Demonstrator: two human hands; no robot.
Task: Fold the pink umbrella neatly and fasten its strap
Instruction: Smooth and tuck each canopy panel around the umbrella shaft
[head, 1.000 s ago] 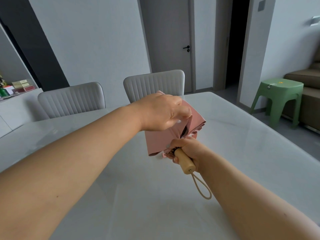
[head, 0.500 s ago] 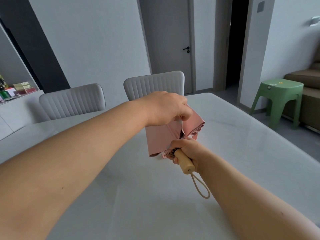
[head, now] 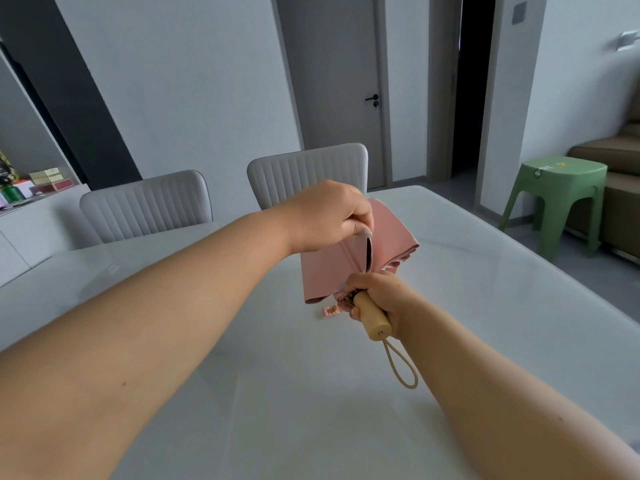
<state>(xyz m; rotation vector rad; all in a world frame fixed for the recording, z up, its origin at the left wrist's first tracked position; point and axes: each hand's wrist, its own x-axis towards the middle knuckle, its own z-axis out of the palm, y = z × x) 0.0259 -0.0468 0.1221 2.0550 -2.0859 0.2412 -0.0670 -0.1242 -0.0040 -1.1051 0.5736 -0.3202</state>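
While both hands grip it, pink umbrella between them.

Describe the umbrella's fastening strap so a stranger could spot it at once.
Start at the white table, then find the right hand gripping the pink umbrella by its wooden handle. Just left of that hand a small pink strap hangs loose beneath the canopy. Unlike the beige wrist loop, it is pink with a gold snap.

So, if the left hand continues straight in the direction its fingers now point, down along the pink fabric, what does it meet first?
Most likely the right hand, which grips the wooden handle just below. The left hand pinches a fold of the pink umbrella right above it. Depth is uncertain, so it might pass slightly beside.
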